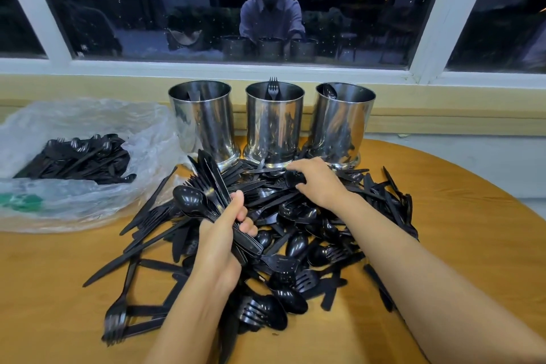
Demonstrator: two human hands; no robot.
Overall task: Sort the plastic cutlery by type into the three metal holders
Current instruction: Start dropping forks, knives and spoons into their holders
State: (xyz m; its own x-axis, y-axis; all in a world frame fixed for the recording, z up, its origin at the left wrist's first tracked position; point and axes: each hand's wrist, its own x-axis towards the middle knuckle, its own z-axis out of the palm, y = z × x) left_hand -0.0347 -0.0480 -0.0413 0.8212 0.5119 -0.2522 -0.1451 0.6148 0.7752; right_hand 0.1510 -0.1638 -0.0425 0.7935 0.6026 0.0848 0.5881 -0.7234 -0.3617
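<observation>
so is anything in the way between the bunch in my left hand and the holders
Nothing visible. The bunch in the left hand has open air up to the mouths of the three holders. The right hand pinches a piece low at their foot, beneath that path.

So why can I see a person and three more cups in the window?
Head view: it is dark outside and lit inside, so the window mirrors the person and the holders. Head view: the holders' metal shows bright glare streaks, and the wide lens slants the window frame near the edges.
</observation>
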